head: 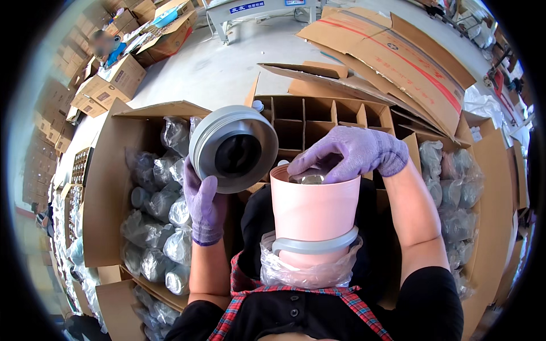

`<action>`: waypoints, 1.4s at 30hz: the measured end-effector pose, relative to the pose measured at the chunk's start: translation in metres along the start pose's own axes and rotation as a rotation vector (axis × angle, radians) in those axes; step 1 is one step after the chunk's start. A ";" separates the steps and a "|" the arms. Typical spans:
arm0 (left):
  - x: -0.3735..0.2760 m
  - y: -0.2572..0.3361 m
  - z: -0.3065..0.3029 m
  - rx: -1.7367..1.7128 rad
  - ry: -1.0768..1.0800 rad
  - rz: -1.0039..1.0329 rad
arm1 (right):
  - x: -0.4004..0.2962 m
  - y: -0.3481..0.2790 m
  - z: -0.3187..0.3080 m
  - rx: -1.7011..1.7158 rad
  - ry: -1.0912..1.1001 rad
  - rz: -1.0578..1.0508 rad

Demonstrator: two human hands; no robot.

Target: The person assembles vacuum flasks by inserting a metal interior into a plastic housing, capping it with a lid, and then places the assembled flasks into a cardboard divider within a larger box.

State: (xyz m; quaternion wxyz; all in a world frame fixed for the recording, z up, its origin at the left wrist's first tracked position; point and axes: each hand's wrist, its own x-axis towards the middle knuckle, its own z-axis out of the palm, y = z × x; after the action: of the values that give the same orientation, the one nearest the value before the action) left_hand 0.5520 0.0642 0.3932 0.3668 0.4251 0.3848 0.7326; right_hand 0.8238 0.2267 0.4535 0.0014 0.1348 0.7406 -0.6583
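My left hand (pixel 204 200), in a purple knit glove, grips a round grey screw lid (pixel 233 149), its threaded underside and dark centre turned toward me. A pink plastic pail-shaped container (pixel 315 209) stands upright before my lap, its mouth uncovered. Around its lower part sit a grey carrying handle (pixel 315 244) and a bunched clear plastic bag (pixel 307 275). My right hand (pixel 345 155), gloved alike, reaches over the rim with its fingertips at a shiny round piece (pixel 312 179) just inside the mouth. How firmly those fingers hold it is hidden.
On the left, an open carton (pixel 102 192) holds several bagged containers (pixel 160 228). Another carton (pixel 490 221) with wrapped containers stands right. Ahead lies a carton with cardboard dividers (pixel 303 111), beside flattened cardboard (pixel 392 55). A person (pixel 111 49) is at the far left among boxes.
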 end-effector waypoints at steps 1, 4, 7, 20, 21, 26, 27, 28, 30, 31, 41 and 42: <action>0.002 0.001 0.002 0.004 -0.009 -0.008 | -0.002 0.001 0.002 0.100 0.009 -0.008; 0.013 0.001 0.020 -0.020 -0.050 -0.017 | -0.010 0.016 0.002 0.105 0.006 -0.196; 0.025 0.006 0.054 0.038 -0.058 -0.070 | -0.024 0.017 0.003 -0.053 0.041 -0.225; 0.059 0.007 0.077 0.168 -0.355 0.050 | -0.020 0.015 0.007 -0.048 0.185 -0.312; 0.051 0.008 0.068 0.183 -0.326 0.035 | -0.025 0.004 0.014 -0.102 0.258 -0.203; 0.063 0.006 0.068 0.198 -0.396 -0.056 | -0.065 0.038 0.002 -0.594 1.193 -0.552; 0.070 0.008 0.069 0.162 -0.515 -0.147 | -0.060 0.040 0.001 0.004 1.148 -0.679; 0.077 0.005 0.068 0.114 -0.609 -0.215 | -0.045 0.040 0.007 0.037 1.053 -0.637; 0.081 0.001 0.065 0.015 -0.756 -0.237 | -0.035 0.022 0.034 0.168 0.721 -0.630; 0.078 -0.001 0.068 -0.097 -0.803 -0.231 | -0.031 0.024 0.041 0.216 0.746 -0.540; 0.069 0.007 0.082 0.177 -0.738 0.069 | -0.004 0.051 0.020 0.334 0.591 -0.931; 0.070 0.005 0.080 0.163 -0.750 0.080 | -0.003 0.052 0.018 0.304 0.587 -0.936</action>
State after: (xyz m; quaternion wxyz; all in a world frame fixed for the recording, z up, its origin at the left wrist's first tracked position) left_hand 0.5975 0.1422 0.4491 0.4184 0.7058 0.2642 0.5069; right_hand 0.8338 0.2132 0.4012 -0.5152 -0.0316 0.5879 -0.6229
